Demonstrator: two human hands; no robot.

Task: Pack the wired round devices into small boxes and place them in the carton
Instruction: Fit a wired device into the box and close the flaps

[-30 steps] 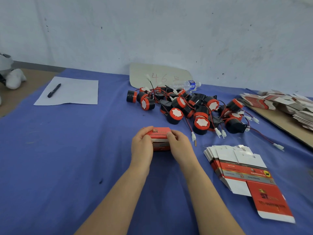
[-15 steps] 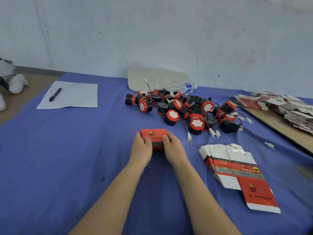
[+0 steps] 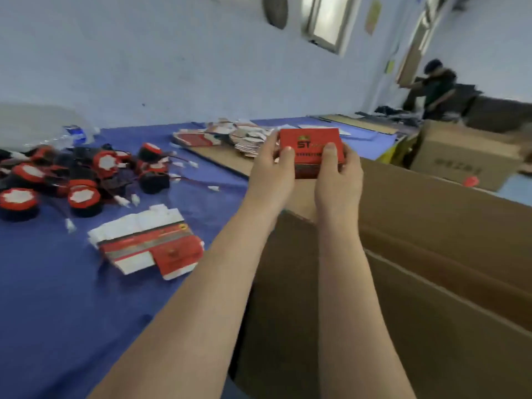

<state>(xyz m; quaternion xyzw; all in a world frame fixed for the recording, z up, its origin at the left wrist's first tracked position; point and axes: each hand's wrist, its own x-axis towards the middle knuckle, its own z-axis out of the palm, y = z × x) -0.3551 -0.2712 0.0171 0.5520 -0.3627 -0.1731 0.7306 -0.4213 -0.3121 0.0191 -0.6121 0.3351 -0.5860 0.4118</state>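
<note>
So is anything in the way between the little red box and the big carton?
Nothing visible is. The left hand and right hand hold the small red box up in the air by the carton, whose flaps stand open. Its inside cannot be seen.

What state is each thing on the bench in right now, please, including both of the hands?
small red box: closed, held in the air by the carton
left hand: grips the box's left end
right hand: grips its right end
carton: open, flaps up
wired round devices: loose, unpacked
flat boxes: unfolded, stacked
</note>
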